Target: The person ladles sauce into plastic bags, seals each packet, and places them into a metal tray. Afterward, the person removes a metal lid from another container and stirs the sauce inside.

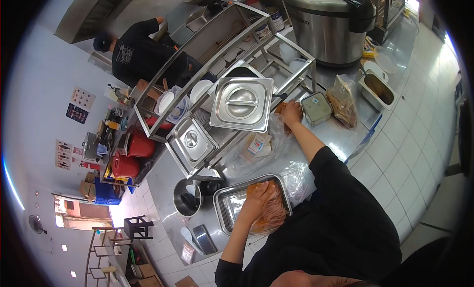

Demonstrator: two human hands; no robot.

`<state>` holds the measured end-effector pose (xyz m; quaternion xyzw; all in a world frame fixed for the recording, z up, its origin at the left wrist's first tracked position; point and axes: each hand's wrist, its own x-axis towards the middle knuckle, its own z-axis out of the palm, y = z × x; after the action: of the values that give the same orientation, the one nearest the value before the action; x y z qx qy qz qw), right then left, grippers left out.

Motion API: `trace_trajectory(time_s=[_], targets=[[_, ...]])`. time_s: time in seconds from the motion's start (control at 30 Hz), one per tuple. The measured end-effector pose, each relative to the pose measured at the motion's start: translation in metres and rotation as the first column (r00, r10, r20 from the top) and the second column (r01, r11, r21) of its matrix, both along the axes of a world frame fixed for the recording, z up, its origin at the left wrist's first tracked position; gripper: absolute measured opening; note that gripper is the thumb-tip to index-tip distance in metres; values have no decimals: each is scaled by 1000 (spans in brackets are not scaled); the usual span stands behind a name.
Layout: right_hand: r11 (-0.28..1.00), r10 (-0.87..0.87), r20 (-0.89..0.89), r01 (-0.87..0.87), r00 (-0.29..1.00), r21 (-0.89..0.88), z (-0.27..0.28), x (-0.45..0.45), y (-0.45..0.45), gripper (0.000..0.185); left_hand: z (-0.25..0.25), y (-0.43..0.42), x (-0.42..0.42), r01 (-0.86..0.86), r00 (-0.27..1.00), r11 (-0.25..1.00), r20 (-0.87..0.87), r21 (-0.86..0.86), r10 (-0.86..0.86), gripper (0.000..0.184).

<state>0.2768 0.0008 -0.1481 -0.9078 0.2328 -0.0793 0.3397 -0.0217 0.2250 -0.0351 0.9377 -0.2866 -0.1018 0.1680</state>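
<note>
My left hand [258, 202] is in a metal tray [223, 219], its fingers closed over an orange piece at the tray's upper end. Beside it in the tray lie thin pinkish-orange strips [274, 208]. My right hand [292, 112] reaches farther out, its fingers closed round an orange-brown item [280, 108] beside a square container with a pale green lid [317, 108]. A clear plastic bag with packets [257, 143] lies between my hands. More clear plastic [297, 181] lies against the tray.
A metal rack [298, 45] holds lidded steel pans [242, 103]. A steel pot [187, 198], a white spoon [189, 237] and a dark flat device [204, 239] are left of the tray. A large cooker [323, 30] stands at upper right. Another person [148, 52] works behind the rack.
</note>
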Motion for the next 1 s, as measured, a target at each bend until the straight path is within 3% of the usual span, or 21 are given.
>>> trace_trajectory(time_s=[0.13, 0.2, 0.23, 0.3, 0.33, 0.37, 0.4, 0.43, 0.5, 0.53, 0.57, 0.6, 0.63, 0.7, 0.77, 0.87, 0.93, 0.97, 1.0], targets=[[994, 99, 46, -100, 994, 35, 13, -7, -8, 30, -5, 7, 4, 45, 996, 995, -67, -85, -51, 48], [809, 24, 434, -273, 901, 521, 26, -22, -9, 11, -9, 10, 7, 44, 996, 993, -67, -107, -51, 46], [810, 26, 428, -270, 903, 521, 32, -31, -12, 11, -9, 10, 9, 33, 993, 993, -110, -116, -45, 42], [761, 221, 515, -476, 828, 440, 41, -47, -23, 10, -4, 9, 15, 20, 987, 992, -155, -126, -39, 39], [763, 222, 514, -476, 829, 438, 40, -51, -29, 10, 3, 5, 19, -30, 975, 989, -222, -148, -4, 38], [763, 446, 564, -625, 695, 167, 40, -57, -38, 11, 9, 3, 20, -80, 956, 983, -290, -165, 30, 37], [683, 652, 540, -722, 532, -113, 39, -64, -47, 13, 10, 3, 19, -80, 956, 983, -294, -166, 28, 37], [683, 653, 538, -721, 534, -113, 42, -72, -55, 13, 11, 3, 18, -78, 966, 984, -257, -163, 34, 37], [561, 797, 335, -821, 503, -102, 47, -88, -70, 16, 12, 4, 16, -75, 975, 984, -220, -163, 38, 37], [564, 796, 334, -819, 505, -104, 48, -93, -73, 16, 13, 5, 14, -80, 990, 979, -133, -187, 55, 37], [565, 775, 452, -804, 441, -185, 49, -98, -76, 14, 12, 7, 11, -82, 996, 974, -47, -212, 74, 38], [571, 748, 556, -778, 363, -261, 49, -101, -77, 13, 10, 9, 8, -78, 996, 974, -49, -214, 69, 38], [573, 749, 553, -777, 365, -262, 49, -101, -77, 13, 8, 11, 5, -94, 991, 968, -116, -232, 69, 38], [745, 575, 445, -665, 686, 62, 50, -98, -71, 11, 3, 11, 4, -112, 980, 961, -188, -254, 65, 39], [784, 517, 472, -616, 714, 73, 61, -84, -61, 11, 0, 10, 2, -60, 996, 980, -79, -188, 45, 42], [844, 407, 524, -527, 749, 98, 80, -71, -52, 12, 16, 13, -3, -112, 994, 975, -19, -194, 110, 46], [845, 503, 647, -486, 573, -226, 73, -77, -53, 12, 21, 27, -9, -223, 974, 949, -76, -223, 211, 47], [842, 503, 648, -494, 573, -217, 63, -85, -55, 12, 24, 35, -12, -328, 944, 911, -131, -250, 304, 47], [777, 622, 498, -552, 604, -303, 43, -97, -60, 13, 25, 44, -13, -337, 940, 909, -132, -245, 313, 47]])
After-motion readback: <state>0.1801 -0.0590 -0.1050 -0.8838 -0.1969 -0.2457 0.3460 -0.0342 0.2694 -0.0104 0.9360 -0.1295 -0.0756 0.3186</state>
